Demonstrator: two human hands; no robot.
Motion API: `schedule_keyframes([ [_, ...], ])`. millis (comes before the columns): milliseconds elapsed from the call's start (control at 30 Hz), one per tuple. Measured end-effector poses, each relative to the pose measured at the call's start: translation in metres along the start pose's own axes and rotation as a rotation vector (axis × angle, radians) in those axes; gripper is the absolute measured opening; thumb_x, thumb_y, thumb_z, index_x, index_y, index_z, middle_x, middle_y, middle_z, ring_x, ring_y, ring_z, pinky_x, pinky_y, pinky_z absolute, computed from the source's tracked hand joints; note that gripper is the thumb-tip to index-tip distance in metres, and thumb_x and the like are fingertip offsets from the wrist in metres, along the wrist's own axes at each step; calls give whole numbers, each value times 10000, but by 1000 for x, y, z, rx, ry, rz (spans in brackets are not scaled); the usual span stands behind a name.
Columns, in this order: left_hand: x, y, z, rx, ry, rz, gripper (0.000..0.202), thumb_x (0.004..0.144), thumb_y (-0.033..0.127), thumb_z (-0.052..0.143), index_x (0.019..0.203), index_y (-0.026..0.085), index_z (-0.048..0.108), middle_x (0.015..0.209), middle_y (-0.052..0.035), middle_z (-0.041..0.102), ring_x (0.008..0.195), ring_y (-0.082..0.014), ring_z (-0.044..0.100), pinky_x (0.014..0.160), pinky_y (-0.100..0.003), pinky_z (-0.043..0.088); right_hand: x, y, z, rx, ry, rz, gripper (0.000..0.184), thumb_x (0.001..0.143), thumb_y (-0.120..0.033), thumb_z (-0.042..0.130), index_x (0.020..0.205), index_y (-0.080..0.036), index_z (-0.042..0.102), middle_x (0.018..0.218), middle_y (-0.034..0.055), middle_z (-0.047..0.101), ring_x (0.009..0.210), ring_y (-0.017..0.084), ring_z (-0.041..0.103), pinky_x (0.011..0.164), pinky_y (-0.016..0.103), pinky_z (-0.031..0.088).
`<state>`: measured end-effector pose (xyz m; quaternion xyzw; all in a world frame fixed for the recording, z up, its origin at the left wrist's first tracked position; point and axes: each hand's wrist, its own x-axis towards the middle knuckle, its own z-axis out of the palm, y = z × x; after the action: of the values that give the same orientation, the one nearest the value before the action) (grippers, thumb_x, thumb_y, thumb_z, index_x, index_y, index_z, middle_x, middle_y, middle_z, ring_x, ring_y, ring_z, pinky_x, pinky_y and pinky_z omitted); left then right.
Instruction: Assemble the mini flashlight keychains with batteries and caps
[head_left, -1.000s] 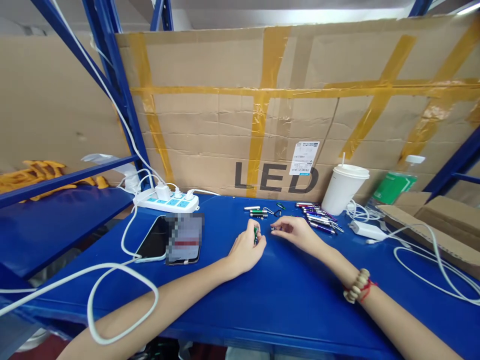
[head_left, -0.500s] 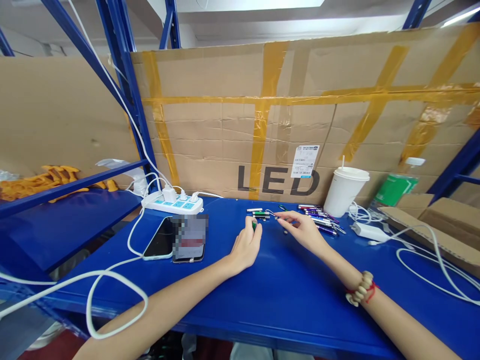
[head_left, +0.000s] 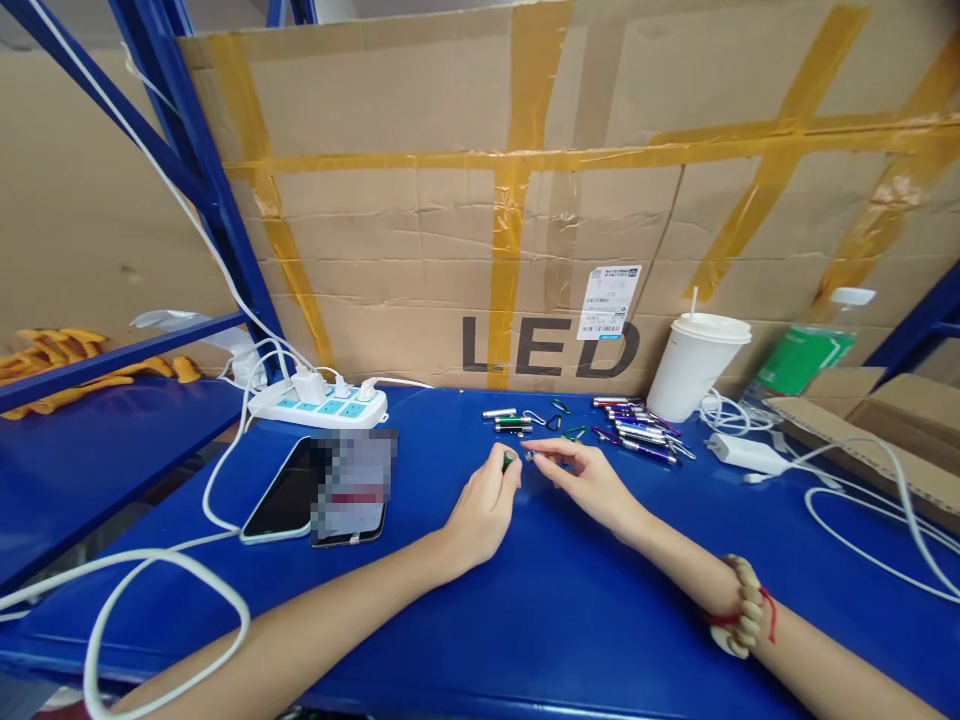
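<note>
My left hand (head_left: pixel 484 505) rests on the blue shelf surface (head_left: pixel 525 600), fingers closed round a small green keychain flashlight (head_left: pixel 508 462) whose tip shows above the fingers. My right hand (head_left: pixel 585 475) is just to its right, thumb and forefinger pinching a tiny metal piece (head_left: pixel 530 456) close to the flashlight's end. Behind the hands lie a few small flashlights (head_left: pixel 510 422) and loose carabiner clips (head_left: pixel 559 408). A pile of several coloured flashlights (head_left: pixel 637 425) lies further right.
Two phones (head_left: pixel 319 485) lie left of my hands, cabled to a white power strip (head_left: pixel 319 405). A white lidded cup with straw (head_left: pixel 694 365), a white charger (head_left: pixel 742 455) with cables and a cardboard box (head_left: pixel 885 430) stand right. Taped cardboard marked LED backs the shelf.
My right hand reached to the small parts behind, then came back toward my left hand with a tiny piece pinched. The camera tilted slightly down.
</note>
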<state>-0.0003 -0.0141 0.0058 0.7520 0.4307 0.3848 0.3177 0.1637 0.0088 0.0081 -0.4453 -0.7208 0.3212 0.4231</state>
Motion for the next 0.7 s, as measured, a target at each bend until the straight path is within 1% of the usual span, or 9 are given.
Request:
schedule_keyframes([
  [133,2,0,0,1,-34,24,208,898,319,297,804,206,445,740,13,491,689,-133,471,652,-245,343,0,2,-4,66,8,41,335,773,-413,534,994,-196,662,848,59,658,671,144,564,572,263,476],
  [233,3,-1,0,-4,-62,-21,199,897,324,306,893,219,475,670,28,490,629,-130,477,625,-240,346,0,0,-9,87,42,40,362,775,-438,532,1020,-200,653,881,66,656,700,149,578,579,263,482],
  [333,3,-2,0,-6,-54,-73,173,891,315,328,979,223,444,638,40,489,595,-130,489,608,-240,349,-1,-2,-13,102,49,20,361,760,-439,562,1016,-204,658,880,66,659,733,157,589,622,278,498],
  [400,3,-3,0,0,-57,-64,156,886,306,342,973,222,440,652,38,505,597,-129,494,599,-238,350,-2,-4,-14,115,22,-2,325,751,-427,583,976,-211,676,882,65,660,762,164,598,661,290,508],
  [467,3,-4,0,12,-82,-27,143,884,304,355,933,222,461,680,31,526,617,-128,498,588,-233,348,-3,-6,-14,136,-17,-20,286,750,-408,592,934,-212,692,890,64,660,783,167,607,685,289,513],
  [567,4,-3,-1,28,-108,1,160,888,299,354,916,221,491,712,19,541,659,-132,503,598,-230,350,-3,-5,-14,166,-56,-25,256,754,-378,600,918,-207,698,890,62,662,783,161,614,674,270,511],
  [700,6,-2,-1,19,-126,7,191,900,278,330,908,213,509,694,23,519,634,-119,483,609,-225,350,-2,-2,-16,152,-72,-58,233,757,-341,607,919,-203,701,850,57,656,738,143,596,638,263,497],
])
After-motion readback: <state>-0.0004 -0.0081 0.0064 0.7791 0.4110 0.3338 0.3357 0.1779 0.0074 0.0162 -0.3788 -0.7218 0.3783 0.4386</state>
